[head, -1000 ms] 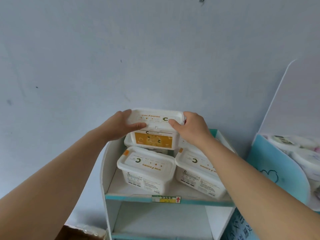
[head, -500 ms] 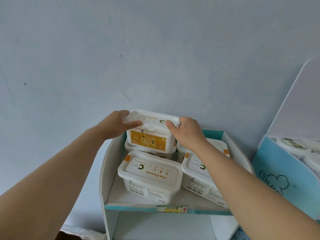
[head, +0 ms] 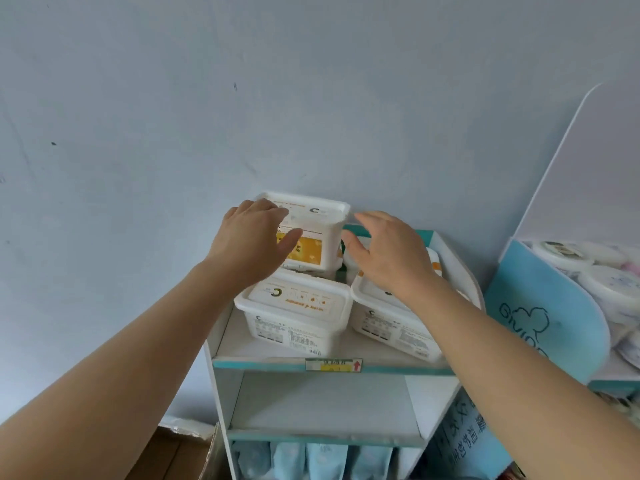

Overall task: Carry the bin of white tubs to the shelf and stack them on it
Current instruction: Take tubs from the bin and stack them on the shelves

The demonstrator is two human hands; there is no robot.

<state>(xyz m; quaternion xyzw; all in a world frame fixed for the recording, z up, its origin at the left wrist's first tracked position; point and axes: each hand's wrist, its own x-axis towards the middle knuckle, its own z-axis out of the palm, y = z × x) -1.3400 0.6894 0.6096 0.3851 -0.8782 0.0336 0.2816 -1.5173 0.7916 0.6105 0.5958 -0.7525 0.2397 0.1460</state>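
A white tub with an orange label [head: 318, 233] sits stacked on another tub at the back left of the top shelf [head: 239, 344]. My left hand [head: 252, 237] hovers in front of its left side, fingers spread, holding nothing. My right hand [head: 388, 251] is off the tub to its right, fingers apart, above the front right tub [head: 388, 317]. A further white tub [head: 298, 313] stands at the front left of the shelf. The tub under my right hand at the back is mostly hidden.
The white and teal shelf unit stands against a pale blue wall [head: 311, 98]. A bare shelf level [head: 322, 403] lies below, with blue packets [head: 311, 459] under it. A blue display [head: 547, 306] holding round white tubs [head: 561, 254] stands to the right. A cardboard box [head: 194, 452] sits at the lower left.
Both hands have let go of the orange-labelled tub, which now rests on the stack. My right hand has pulled away to the right and opened; my left hand has loosened off the lid.
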